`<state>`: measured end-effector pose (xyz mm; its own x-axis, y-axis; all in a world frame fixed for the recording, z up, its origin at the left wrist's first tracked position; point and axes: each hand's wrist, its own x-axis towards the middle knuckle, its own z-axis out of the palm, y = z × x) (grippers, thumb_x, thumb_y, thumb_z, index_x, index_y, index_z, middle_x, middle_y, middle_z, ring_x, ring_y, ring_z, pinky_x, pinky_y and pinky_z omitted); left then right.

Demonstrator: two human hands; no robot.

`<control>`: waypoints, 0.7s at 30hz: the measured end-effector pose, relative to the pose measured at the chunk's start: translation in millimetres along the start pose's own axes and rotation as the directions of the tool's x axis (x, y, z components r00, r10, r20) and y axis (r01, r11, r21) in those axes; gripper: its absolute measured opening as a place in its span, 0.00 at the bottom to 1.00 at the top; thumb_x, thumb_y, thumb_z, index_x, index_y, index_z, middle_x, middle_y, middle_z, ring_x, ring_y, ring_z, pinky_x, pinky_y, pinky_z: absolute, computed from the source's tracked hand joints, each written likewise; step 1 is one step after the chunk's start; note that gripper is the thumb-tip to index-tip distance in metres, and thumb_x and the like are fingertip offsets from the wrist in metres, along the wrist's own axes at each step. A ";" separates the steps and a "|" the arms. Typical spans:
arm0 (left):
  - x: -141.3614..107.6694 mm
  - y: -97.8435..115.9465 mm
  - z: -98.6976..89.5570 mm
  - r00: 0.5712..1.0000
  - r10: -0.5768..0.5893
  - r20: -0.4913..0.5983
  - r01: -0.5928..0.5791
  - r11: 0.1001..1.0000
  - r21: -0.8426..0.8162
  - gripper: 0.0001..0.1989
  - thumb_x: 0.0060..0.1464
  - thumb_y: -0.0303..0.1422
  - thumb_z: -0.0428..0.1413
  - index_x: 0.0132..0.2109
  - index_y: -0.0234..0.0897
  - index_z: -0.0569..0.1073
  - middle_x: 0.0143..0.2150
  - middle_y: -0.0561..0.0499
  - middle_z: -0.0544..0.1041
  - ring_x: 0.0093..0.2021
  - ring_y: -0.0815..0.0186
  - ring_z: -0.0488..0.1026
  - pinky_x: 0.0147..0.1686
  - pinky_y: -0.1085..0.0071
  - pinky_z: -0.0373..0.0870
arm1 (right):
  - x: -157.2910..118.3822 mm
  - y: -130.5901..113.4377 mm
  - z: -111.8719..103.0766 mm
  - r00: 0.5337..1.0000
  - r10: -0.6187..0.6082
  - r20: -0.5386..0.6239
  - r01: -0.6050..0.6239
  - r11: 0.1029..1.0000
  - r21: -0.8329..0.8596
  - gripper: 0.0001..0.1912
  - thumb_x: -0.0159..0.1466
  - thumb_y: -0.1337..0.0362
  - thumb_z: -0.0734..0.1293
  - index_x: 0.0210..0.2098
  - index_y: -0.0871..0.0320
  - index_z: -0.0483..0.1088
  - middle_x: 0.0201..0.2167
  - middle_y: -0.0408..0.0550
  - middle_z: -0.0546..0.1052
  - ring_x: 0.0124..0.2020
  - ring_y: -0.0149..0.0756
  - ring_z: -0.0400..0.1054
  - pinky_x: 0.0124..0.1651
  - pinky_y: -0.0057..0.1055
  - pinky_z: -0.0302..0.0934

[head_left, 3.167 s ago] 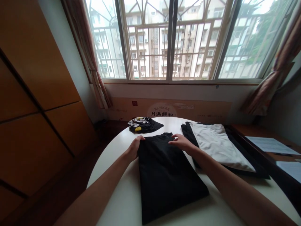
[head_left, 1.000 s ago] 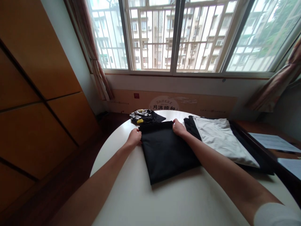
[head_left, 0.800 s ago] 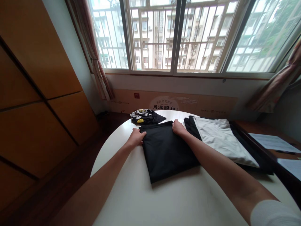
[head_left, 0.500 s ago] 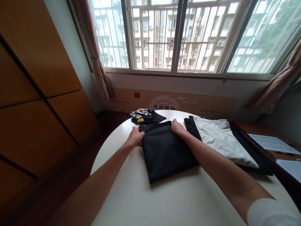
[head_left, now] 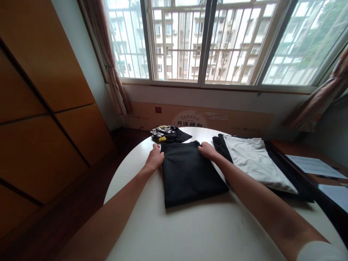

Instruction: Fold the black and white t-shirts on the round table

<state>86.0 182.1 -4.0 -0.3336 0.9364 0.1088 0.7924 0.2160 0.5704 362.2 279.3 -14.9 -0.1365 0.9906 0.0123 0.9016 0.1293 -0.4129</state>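
A folded black garment (head_left: 191, 174) lies flat on the round white table (head_left: 174, 232), its long sides running away from me. My left hand (head_left: 154, 157) stands against its left edge near the far corner, fingers upward, not gripping the cloth. My right hand (head_left: 208, 150) rests on the far right corner, with its fingers lying on the black fabric. Both forearms are bare and reach in from the bottom corners of the view.
Beyond the garment lies a crumpled black cloth with a white and yellow pattern (head_left: 167, 133). To the right, a pale grey garment (head_left: 254, 163) lies on dark cloth (head_left: 285, 177). Papers (head_left: 315, 166) sit on a wooden surface further right, and a wooden wardrobe (head_left: 46, 108) stands at left.
The black garment now lies squarer and flatter, its near corner swung left. My hands have eased off its far edge, and the left hand has slid slightly toward me.
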 end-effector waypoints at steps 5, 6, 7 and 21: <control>-0.3 2.6 2.5 0.998 0.052 0.041 -0.052 0.999 0.007 0.12 0.67 0.33 0.56 0.55 0.36 0.67 0.51 0.36 0.82 0.51 0.52 0.80 0.50 0.64 0.72 | -9.8 -2.2 2.4 0.999 0.024 -0.038 -0.024 1.000 -0.020 0.17 0.77 0.61 0.55 0.57 0.64 0.67 0.55 0.68 0.78 0.53 0.54 0.75 0.49 0.38 0.64; -0.6 2.7 2.7 0.997 0.052 0.052 -0.052 0.999 0.009 0.13 0.67 0.34 0.57 0.54 0.36 0.67 0.51 0.37 0.82 0.51 0.52 0.81 0.50 0.63 0.73 | -11.7 -3.1 2.4 0.999 0.023 -0.038 -0.024 0.999 -0.023 0.17 0.77 0.60 0.55 0.57 0.64 0.66 0.55 0.68 0.78 0.53 0.54 0.75 0.49 0.39 0.64; -0.9 2.4 2.8 0.997 0.048 0.062 -0.049 0.999 0.010 0.14 0.66 0.35 0.57 0.55 0.36 0.66 0.51 0.37 0.82 0.51 0.52 0.81 0.49 0.63 0.73 | -13.3 -4.2 2.2 0.999 0.020 -0.036 -0.021 0.999 -0.027 0.17 0.77 0.60 0.55 0.57 0.63 0.66 0.55 0.68 0.78 0.54 0.55 0.75 0.50 0.39 0.64; -36.2 29.2 6.7 0.923 0.381 -0.049 -0.361 0.905 0.227 0.24 0.65 0.30 0.51 0.65 0.27 0.67 0.68 0.30 0.69 0.68 0.47 0.68 0.67 0.56 0.63 | -93.2 -41.1 5.6 0.907 -0.404 -0.117 0.375 0.903 -0.210 0.36 0.74 0.53 0.61 0.74 0.67 0.54 0.74 0.70 0.61 0.76 0.58 0.51 0.73 0.50 0.50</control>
<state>124.6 156.3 3.3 -0.0315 0.9333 0.3576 0.9530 -0.0798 0.2922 335.6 181.5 -4.3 -0.4401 0.8516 0.2846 0.8489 0.4979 -0.1773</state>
